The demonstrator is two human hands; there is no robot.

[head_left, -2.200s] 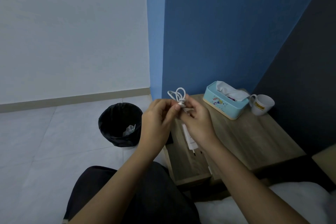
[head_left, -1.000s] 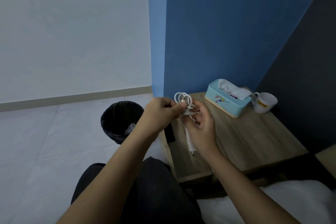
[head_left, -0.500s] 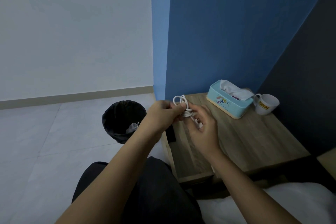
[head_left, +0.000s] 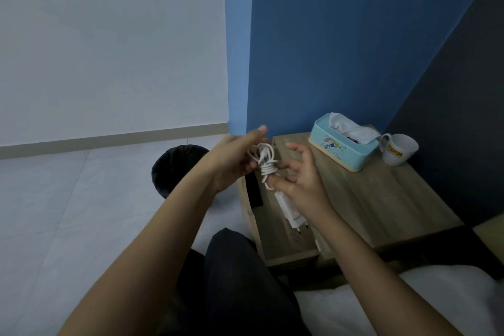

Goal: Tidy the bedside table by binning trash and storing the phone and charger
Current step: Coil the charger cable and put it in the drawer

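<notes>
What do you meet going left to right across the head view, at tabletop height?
Black bin → left hand → coiled white charger cable → right hand → blue tissue box → white mug.

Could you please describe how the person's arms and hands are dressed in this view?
Both forearms are bare right up to the frame's lower edge, with no sleeves in view. The left hand and right hand wear no gloves, and no rings, watch or bracelets show. Fingernails look short and unpainted, though the dim light hides finer detail.
</notes>
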